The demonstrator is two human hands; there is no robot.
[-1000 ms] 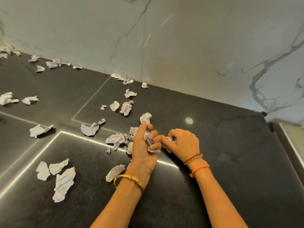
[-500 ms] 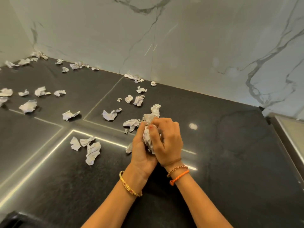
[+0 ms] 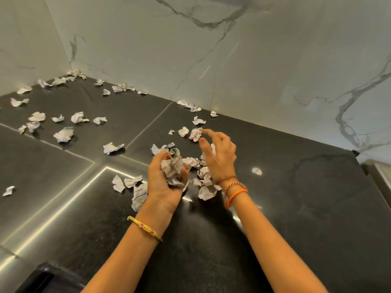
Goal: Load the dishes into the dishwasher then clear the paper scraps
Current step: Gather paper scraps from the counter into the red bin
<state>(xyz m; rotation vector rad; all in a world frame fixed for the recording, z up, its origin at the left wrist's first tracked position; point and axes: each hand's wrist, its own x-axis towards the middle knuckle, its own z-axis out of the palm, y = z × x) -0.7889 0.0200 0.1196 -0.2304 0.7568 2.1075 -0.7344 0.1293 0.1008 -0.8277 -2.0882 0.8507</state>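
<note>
- A bunched wad of crumpled paper [image 3: 172, 166] is cupped in the left hand [image 3: 164, 180], palm turned up, with fingers and thumb curled round it just above the black countertop [image 3: 296, 197].
- The right hand [image 3: 220, 157] is held spread and relaxed over the counter; nothing is gripped, and its index finger [image 3: 208, 132] is stretched toward a crumpled scrap [image 3: 195, 134], touching or just short of it.
- More loose scraps [image 3: 206, 187] lie on the counter between and beneath the 2 hands.
- Many other scraps [image 3: 63, 134] are scattered across the counter's left part and along the marble wall [image 3: 232, 60].
- 0.5 s ago the 2 hands were pressed together round 1 wad; they have since been parted, the wad has been left in the left hand, and the right has been opened and reached forward.
</note>
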